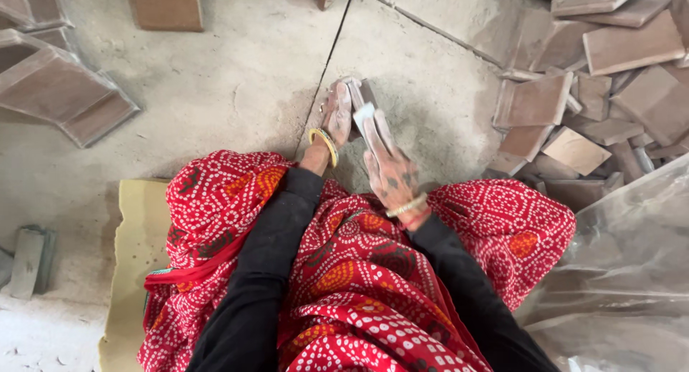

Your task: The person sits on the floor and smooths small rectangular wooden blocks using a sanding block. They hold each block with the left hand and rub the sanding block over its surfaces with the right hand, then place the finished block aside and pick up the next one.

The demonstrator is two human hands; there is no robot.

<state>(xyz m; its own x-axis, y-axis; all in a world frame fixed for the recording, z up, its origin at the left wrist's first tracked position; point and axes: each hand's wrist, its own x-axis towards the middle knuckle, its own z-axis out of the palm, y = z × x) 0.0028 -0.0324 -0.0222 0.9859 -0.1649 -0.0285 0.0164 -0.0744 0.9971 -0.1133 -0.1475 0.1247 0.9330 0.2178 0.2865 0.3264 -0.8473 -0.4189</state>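
Both hands grip small tiles: left hand (337,114) w/ one (357,92), right hand (387,164) another (364,115); best kept flat, fingers clear of edges.

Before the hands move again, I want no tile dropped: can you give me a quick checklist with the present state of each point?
1. Left hand on the tile: ok, fingers lie on it.
2. Right hand on the pale block: ok, held at its fingertips.
3. Tile seated on the floor: cannot tell, hands hide its base.
4. Tile pile apart from the hands: ok.
5. Plastic sheet away from the hands: ok.
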